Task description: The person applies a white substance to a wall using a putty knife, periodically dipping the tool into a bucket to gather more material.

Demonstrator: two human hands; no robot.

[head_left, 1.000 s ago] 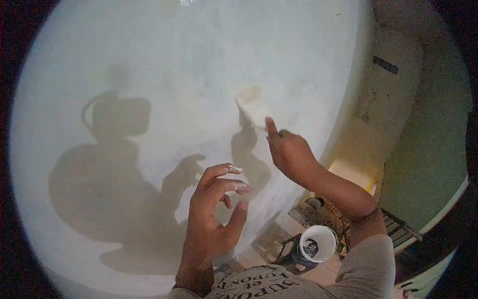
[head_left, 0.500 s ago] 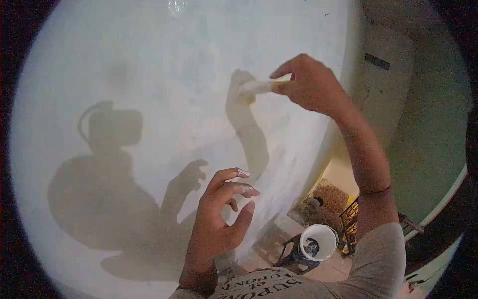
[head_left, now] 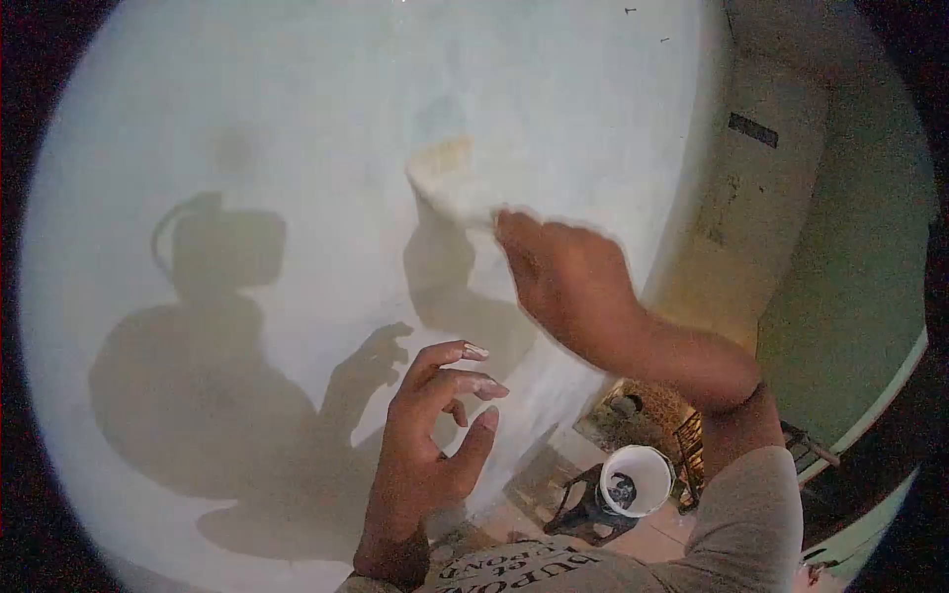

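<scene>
Right hand [head_left: 563, 272] grips a pale brush or pad [head_left: 445, 183], head pressed flat on the white wall [head_left: 297, 119], up-left of the knuckles; motion blur hides the exact grip. Left hand [head_left: 430, 435] holds nothing, fingers half-curled, just off the wall and below the brush. Risk: loose grip at that speed could slip or streak. White bucket [head_left: 633, 481] sits on the floor, low right.

right hand [head_left: 563, 272] dropped from high on the wall [head_left: 297, 119] to lower and further left, pale pad [head_left: 445, 183] swung up-left of the fingers, forearm bent across, left hand [head_left: 425, 445] barely shifted
</scene>
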